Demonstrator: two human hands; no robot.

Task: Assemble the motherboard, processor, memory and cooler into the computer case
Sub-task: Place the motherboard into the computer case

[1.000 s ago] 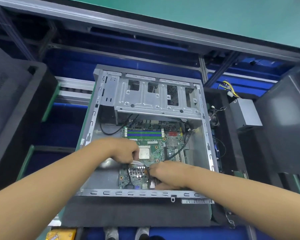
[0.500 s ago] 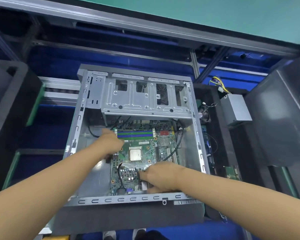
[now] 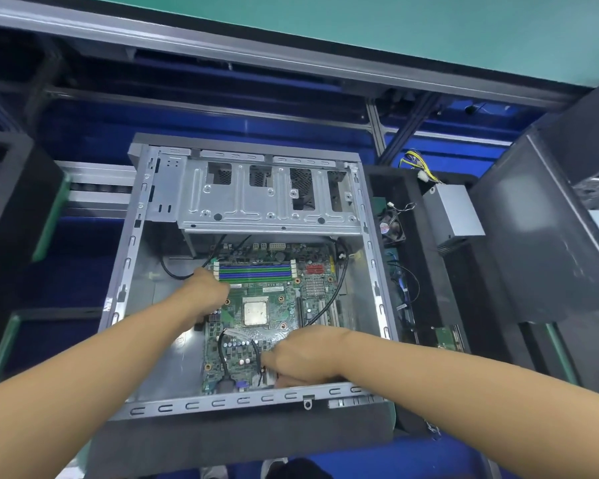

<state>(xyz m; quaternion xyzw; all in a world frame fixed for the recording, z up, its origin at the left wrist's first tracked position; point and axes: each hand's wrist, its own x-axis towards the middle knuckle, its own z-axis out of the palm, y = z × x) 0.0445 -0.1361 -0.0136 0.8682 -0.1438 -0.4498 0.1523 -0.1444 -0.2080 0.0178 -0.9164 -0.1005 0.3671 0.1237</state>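
While the open computer case (image 3: 222, 403) lies flat, the motherboard (image 3: 286, 307) is seen inside it, flanked by the left hand (image 3: 206, 292), curled at its left edge, and the right hand (image 3: 301, 357), curled at its near edge; what either grips cannot be told. The processor (image 3: 255, 312) is seated mid-board.

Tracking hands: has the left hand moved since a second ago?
Yes: the left hand moved from beside the processor up toward the left end of the memory slots.

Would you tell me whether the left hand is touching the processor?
Apart. The head view shows a strip of bare green motherboard between the left hand and the processor.
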